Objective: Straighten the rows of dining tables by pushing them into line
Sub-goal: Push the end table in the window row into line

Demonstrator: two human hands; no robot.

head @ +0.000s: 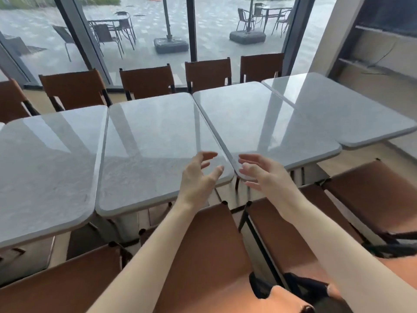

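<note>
Four grey dining tables stand in a row beyond the hands. The second surface lies under the left hand; the third surface reaches ahead of the right hand, and their near corners meet between the two hands. Brown chairs sit below the forearms. Both hands hover with fingers spread and loosely bent, gripping nothing.
</note>
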